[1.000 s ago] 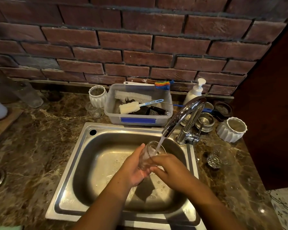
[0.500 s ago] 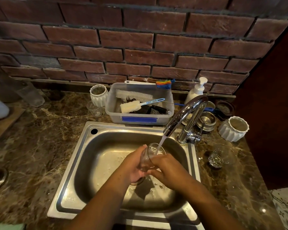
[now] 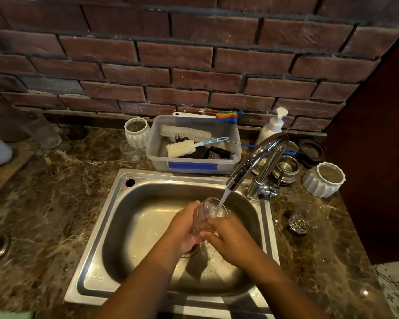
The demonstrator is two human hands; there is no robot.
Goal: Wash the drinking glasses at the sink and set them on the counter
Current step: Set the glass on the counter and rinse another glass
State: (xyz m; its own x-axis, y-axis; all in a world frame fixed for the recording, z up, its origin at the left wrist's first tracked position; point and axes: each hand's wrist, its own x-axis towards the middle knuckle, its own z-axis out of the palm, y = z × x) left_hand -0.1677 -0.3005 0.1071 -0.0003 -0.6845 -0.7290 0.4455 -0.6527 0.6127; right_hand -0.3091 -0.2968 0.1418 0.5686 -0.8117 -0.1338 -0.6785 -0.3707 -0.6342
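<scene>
A clear drinking glass is held tilted over the steel sink, its mouth under the water running from the chrome faucet. My left hand grips the glass from the left. My right hand wraps its lower part from the right. Another clear glass stands on the marble counter right of the sink. A small clear glass stands on the counter behind the sink at the left.
A plastic tub with brushes sits behind the sink. Two white ribbed pots, a soap pump and steel bowls line the back. A dark wall panel bounds the right side.
The glass and both hands stay under the running water; the hands have shifted slightly around the glass. The view has moved a little.
</scene>
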